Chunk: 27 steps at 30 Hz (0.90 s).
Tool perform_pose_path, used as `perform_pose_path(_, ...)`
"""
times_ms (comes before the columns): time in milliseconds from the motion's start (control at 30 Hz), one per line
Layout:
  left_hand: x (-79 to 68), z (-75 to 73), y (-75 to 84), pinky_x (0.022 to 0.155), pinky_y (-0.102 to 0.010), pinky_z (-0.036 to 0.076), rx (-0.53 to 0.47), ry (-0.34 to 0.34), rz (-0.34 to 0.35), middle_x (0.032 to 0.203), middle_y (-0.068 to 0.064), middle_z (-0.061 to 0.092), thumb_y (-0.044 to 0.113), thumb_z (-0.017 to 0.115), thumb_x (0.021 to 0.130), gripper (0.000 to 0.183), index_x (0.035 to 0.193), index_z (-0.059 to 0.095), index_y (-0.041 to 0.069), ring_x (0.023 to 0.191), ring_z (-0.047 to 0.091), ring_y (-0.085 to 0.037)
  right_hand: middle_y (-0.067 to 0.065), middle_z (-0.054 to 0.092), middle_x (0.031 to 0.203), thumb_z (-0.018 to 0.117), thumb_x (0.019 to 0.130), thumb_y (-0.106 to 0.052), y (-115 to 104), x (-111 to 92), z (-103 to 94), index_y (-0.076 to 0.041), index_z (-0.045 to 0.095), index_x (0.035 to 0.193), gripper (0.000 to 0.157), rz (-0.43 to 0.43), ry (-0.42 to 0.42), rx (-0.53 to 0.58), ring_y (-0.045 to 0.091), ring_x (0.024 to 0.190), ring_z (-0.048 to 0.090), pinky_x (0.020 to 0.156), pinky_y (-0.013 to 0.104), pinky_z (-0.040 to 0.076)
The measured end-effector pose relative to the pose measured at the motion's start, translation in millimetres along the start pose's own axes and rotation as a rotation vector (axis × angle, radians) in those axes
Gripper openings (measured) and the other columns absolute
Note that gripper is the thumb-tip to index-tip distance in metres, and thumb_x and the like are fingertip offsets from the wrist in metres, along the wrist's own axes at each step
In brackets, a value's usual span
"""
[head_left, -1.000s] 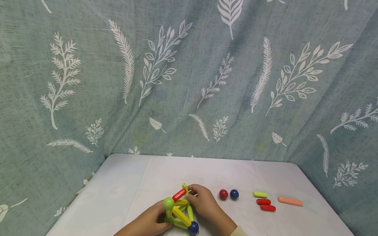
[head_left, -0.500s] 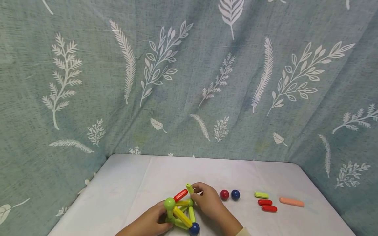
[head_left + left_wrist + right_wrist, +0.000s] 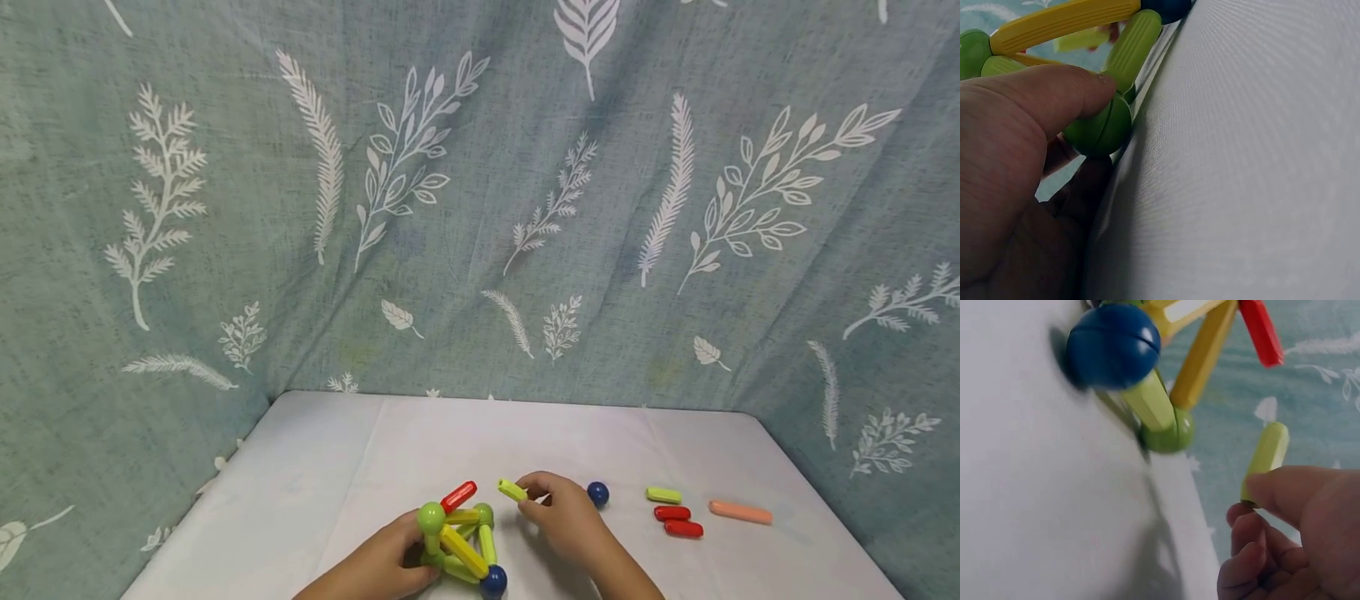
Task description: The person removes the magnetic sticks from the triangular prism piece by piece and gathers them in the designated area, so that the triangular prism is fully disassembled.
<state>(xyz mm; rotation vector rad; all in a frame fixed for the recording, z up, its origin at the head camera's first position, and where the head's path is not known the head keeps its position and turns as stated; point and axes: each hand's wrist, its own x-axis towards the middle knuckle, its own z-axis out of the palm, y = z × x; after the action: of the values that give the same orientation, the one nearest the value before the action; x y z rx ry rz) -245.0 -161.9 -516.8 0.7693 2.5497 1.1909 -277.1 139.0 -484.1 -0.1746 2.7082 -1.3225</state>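
Observation:
My left hand (image 3: 386, 557) grips a built frame of rods and balls at a green ball (image 3: 1100, 128) low on its left side. The frame has yellow rods (image 3: 463, 552), light green rods, a green ball (image 3: 431, 517) on top and a blue ball (image 3: 492, 581) at the near corner. A red rod (image 3: 459, 497) sticks out from the top ball, its far end free. My right hand (image 3: 562, 515) pinches a loose light green rod (image 3: 1266, 455) between thumb and fingers, apart from the frame and to its right. Beside the frame's right green ball (image 3: 484, 515) the rod hangs in the air.
Behind my right hand lies a blue ball (image 3: 597, 494). Farther right on the white table (image 3: 315, 467) are a short light green rod (image 3: 663, 496), two red rods (image 3: 683, 528) and a long orange rod (image 3: 740, 512). A patterned curtain (image 3: 450, 208) surrounds the table.
My right hand has moved right, away from the frame, taking the light green rod with it and tilting it flatter. It now covers the loose red ball. My left hand stays put.

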Motion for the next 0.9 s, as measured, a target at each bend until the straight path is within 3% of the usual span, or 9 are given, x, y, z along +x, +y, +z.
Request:
perform_pose_path(200, -1.4, -0.8, -0.1, 0.100, -0.030, 0.052, -0.006, -0.006, -0.010, 0.118, 0.017, 0.064, 0.032, 0.080, 0.091, 0.042, 0.129, 0.063, 0.032, 0.106, 0.058, -0.001, -0.003, 0.069, 0.099, 0.081, 0.091, -0.015, 16, -19, -23.0, -0.022, 0.076, 0.111, 0.022, 0.068, 0.050, -0.054, 0.018, 0.082, 0.058, 0.063, 0.032, 0.054)
perform_pose_path(667, 0.3, 1.3, 0.4, 0.100, -0.030, 0.052, -0.008, -0.018, -0.019, 0.118, 0.019, 0.065, 0.032, 0.079, 0.091, 0.042, 0.130, 0.062, 0.033, 0.105, 0.058, -0.001, -0.004, 0.073, 0.104, 0.080, 0.091, -0.012, 59, -52, -80.2, -0.021, 0.077, 0.115, 0.025, 0.180, 0.143, -0.140, 0.017, 0.084, 0.060, 0.064, 0.032, 0.053)
perform_pose_path(900, -0.2, 1.1, 1.1, 0.105, -0.038, 0.053, 0.017, -0.007, -0.027, 0.119, 0.020, 0.064, 0.036, 0.080, 0.091, 0.044, 0.131, 0.062, 0.034, 0.110, 0.059, 0.002, 0.000, 0.073, 0.111, 0.078, 0.093, -0.013, 79, -60, -101.0, -0.017, 0.076, 0.119, 0.026, 0.229, 0.164, -0.201, 0.017, 0.088, 0.059, 0.071, 0.034, 0.053)
